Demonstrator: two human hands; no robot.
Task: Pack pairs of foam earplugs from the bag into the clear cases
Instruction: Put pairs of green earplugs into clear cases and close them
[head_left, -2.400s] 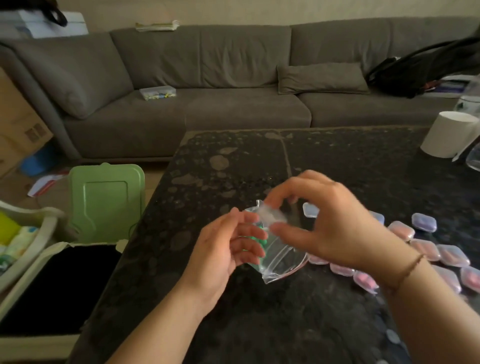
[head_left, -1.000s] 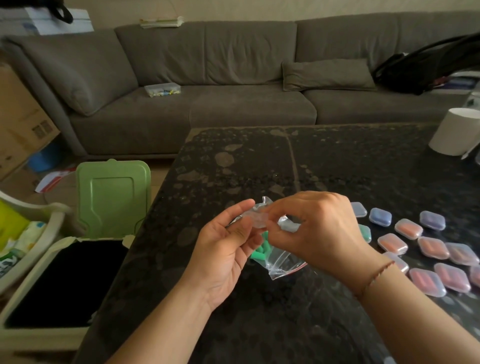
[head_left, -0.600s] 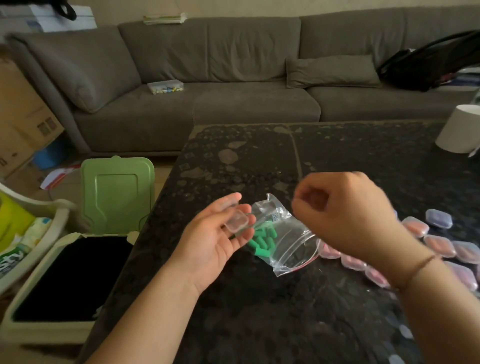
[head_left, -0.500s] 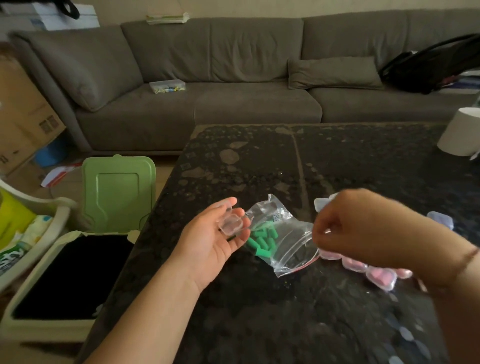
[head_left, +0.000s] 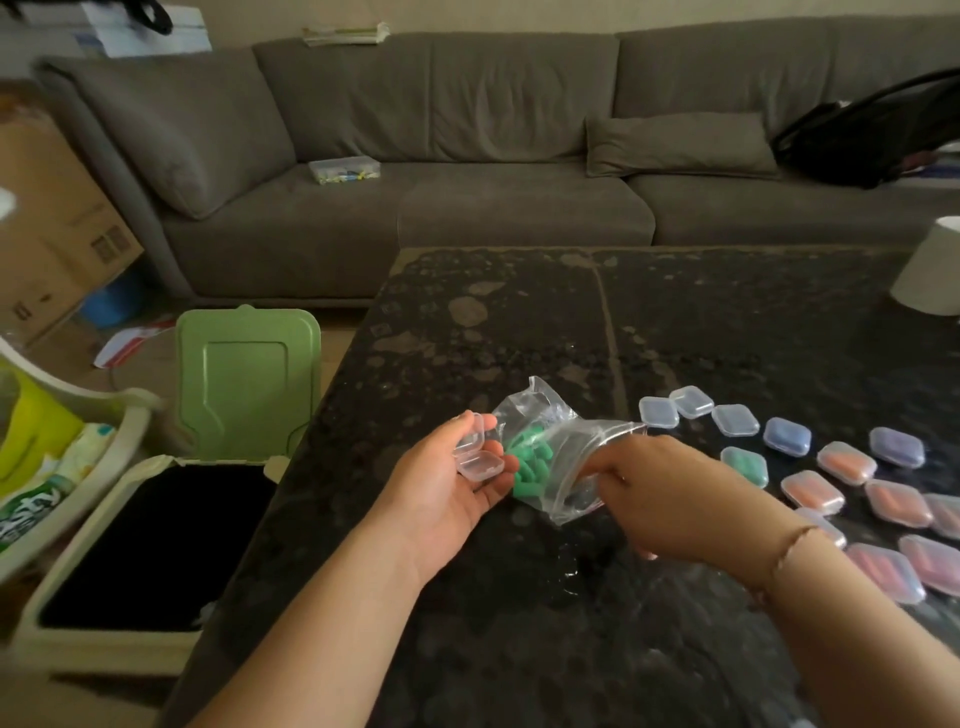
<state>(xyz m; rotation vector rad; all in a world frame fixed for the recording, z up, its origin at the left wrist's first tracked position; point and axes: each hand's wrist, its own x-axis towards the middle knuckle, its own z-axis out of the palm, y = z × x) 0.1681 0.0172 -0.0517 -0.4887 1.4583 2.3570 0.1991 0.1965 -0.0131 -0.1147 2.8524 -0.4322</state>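
Note:
My left hand (head_left: 447, 499) lies palm up above the table and holds a small clear case (head_left: 475, 454), hinged open and with nothing in it, on its fingers with the thumb against it. A clear zip bag (head_left: 558, 452) with several green foam earplugs (head_left: 524, 462) lies on the dark table beside that hand. My right hand (head_left: 654, 499) has its fingers pushed into the bag's open mouth; the fingertips are hidden by the plastic. To the right lie three unfilled clear cases (head_left: 691, 402) and several filled ones (head_left: 847, 462) with green, blue, orange and pink plugs.
The dark stone table (head_left: 519, 322) ends at its left edge near a bin with a raised green lid (head_left: 244, 374). A white cylinder (head_left: 935, 270) stands at the table's far right. A grey sofa (head_left: 415, 156) runs behind the table.
My right hand left the case, swung out to the right and came back down into the bag's mouth. The case now lies open in my left hand.

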